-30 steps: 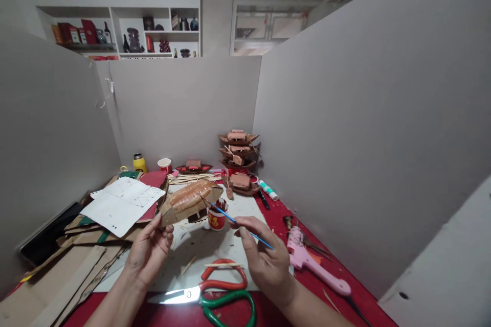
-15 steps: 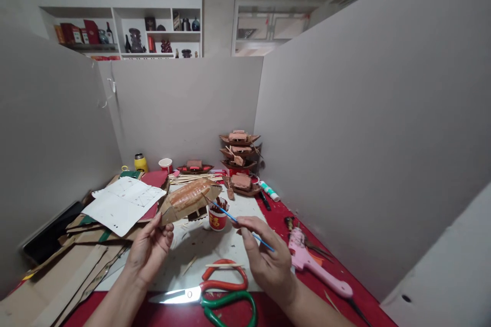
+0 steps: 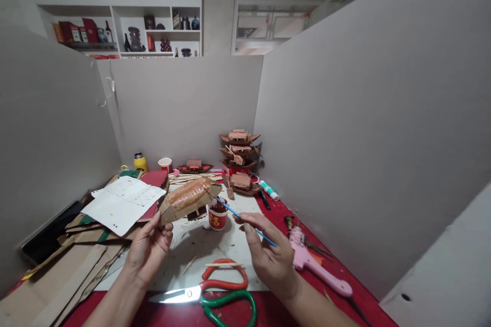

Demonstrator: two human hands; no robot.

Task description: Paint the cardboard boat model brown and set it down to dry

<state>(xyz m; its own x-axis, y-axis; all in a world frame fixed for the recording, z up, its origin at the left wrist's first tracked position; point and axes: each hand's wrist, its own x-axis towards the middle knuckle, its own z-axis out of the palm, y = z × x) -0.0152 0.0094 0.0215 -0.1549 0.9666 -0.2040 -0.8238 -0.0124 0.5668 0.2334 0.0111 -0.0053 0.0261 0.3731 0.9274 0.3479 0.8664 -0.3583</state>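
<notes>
My left hand (image 3: 151, 245) pinches the near left end of a cardboard model boat (image 3: 192, 196), tilted above the table. Glossy brown paint covers the middle of its upturned surface, while both ends are bare cardboard. Between the fingers and thumb of my right hand (image 3: 270, 253) is a thin blue paintbrush (image 3: 233, 212). Its tip meets the boat near the right end of the painted part. Just behind and below stands a red paper cup (image 3: 218, 220) with brown paint around its inside.
Orange-and-green-handled scissors (image 3: 195, 294) lie in front of me. A pink glue gun (image 3: 320, 271) is at right. Finished model boats (image 3: 238, 149) are stacked at the back, beside thin wooden sticks (image 3: 192, 179). Cardboard and a marked white sheet (image 3: 125, 204) cover the left side.
The brush tip has shifted slightly to the right along the boat, and my right hand has moved a little with it. My left hand and the boat stay almost still.
</notes>
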